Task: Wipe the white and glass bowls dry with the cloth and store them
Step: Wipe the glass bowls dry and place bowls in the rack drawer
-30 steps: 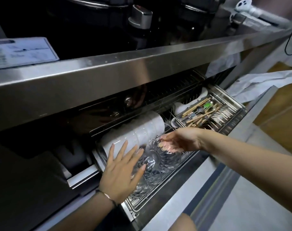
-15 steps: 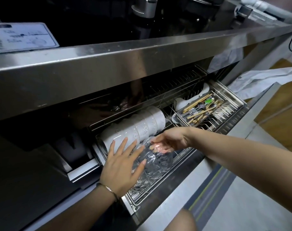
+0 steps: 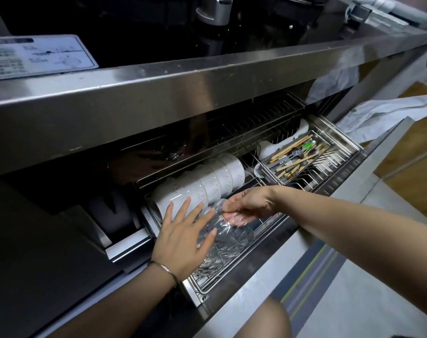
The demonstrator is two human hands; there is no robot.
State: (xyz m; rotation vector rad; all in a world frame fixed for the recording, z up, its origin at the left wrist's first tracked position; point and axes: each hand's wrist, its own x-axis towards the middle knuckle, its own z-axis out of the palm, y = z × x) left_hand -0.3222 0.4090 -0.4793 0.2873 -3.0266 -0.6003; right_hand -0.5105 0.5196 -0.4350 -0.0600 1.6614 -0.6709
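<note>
The glass bowls [image 3: 222, 237] lie tilted on their sides in the pull-out wire rack [image 3: 234, 276], at its front edge, just in front of the row of white bowls [image 3: 207, 184] stacked on edge. The left hand [image 3: 183, 242] rests flat, fingers spread, against the glass stack, apparently to brace it from rolling. The right hand [image 3: 249, 203] has its grip pinching the rim, likely to seat the bowl. A label [image 3: 34, 54] on the desk above carries print too small to read.

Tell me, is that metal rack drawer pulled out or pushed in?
Pulled out. The wire rack drawer juts past the steel counter edge, exposing the white bowls and glass bowl.
</note>
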